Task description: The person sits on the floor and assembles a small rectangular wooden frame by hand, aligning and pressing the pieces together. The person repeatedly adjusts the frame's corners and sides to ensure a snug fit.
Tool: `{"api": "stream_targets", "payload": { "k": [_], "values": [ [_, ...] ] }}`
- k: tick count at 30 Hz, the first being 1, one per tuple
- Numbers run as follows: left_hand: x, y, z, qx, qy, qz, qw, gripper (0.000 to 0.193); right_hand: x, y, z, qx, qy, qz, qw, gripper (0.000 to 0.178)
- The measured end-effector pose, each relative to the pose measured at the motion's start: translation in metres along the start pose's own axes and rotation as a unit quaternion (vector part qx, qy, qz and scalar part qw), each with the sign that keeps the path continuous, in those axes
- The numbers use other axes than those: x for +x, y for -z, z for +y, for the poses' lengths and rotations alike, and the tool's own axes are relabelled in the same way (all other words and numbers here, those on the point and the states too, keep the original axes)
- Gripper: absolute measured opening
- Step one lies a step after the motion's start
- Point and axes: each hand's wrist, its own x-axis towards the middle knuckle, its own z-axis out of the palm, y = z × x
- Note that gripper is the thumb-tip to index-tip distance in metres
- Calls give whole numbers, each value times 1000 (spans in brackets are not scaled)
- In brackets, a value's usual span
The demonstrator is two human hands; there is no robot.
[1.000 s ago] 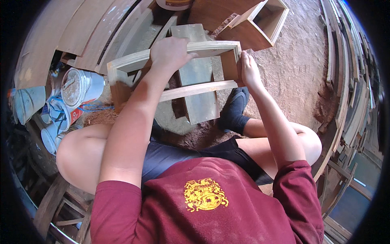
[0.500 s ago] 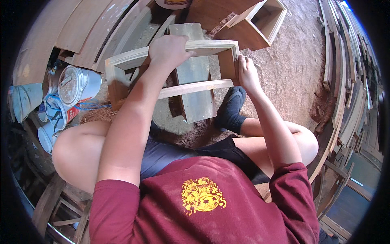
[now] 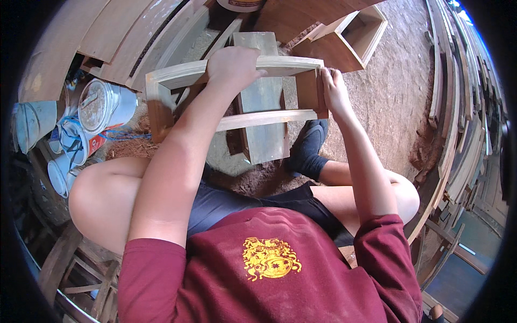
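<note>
A long, open rectangular wooden frame (image 3: 269,119), like a drawer or box body without a bottom, lies across in front of me above a wooden board. My left hand (image 3: 232,67) is wrapped over its far rail, thumb toward the right. At the frame's right end, my right hand (image 3: 335,92) is closed against the outer face, its fingertips up by the far corner. The frame's left end shows past my left forearm, which hides part of the near rail. Under the frame, the pale, worn board (image 3: 264,145) runs away from me.
Lidded plastic buckets (image 3: 97,106) stand at the left, below large wooden panels (image 3: 102,32). A second wooden box (image 3: 344,46) sits at the far right. Stacked planks (image 3: 458,107) line the right side. My shoed foot (image 3: 309,145) is just nearer than the frame's right end.
The wooden frame and both hands appear slightly further right in the view, as does much of the background. My right hand's fingers look straighter along the frame's end.
</note>
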Motion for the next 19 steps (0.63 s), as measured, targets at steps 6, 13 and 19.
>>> {"api": "stream_targets", "payload": {
  "k": [6,13,19],
  "values": [
    [3,7,8,19,2,5,1000,39,27,1,1,31,0,7,1000,54],
    [8,4,14,19,12,-14,1000,48,-5,1,0,34,-13,29,999,52],
    [19,-2,46,-8,-10,8,1000,57,-31,0,-2,1,-17,20,1000,53]
  ]
}}
